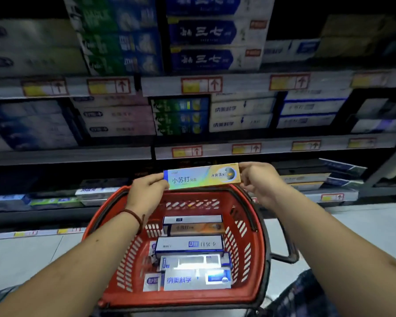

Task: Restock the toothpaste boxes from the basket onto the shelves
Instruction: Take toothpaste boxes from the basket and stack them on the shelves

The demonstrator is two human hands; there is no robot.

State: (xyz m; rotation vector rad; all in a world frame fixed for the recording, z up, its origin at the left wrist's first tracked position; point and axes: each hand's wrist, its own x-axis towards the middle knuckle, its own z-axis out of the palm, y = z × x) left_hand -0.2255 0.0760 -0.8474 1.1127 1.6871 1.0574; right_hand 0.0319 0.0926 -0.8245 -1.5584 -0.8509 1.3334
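Box [201,176]: yellow, level, above far rim of basket [183,298]; left hand [150,191] and right hand [258,180] pinch its ends. Handling: hold level, label outward; slide onto shelf [261,148] beyond basket, beside matching stock.

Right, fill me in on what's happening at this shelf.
A person holds a yellow-and-blue toothpaste box level by its ends, the left hand pinching the left end and the right hand the right end, just above a red basket. Several more boxes lie in the basket. The shelves ahead hold stacked cartons; the held box is not yet on one.
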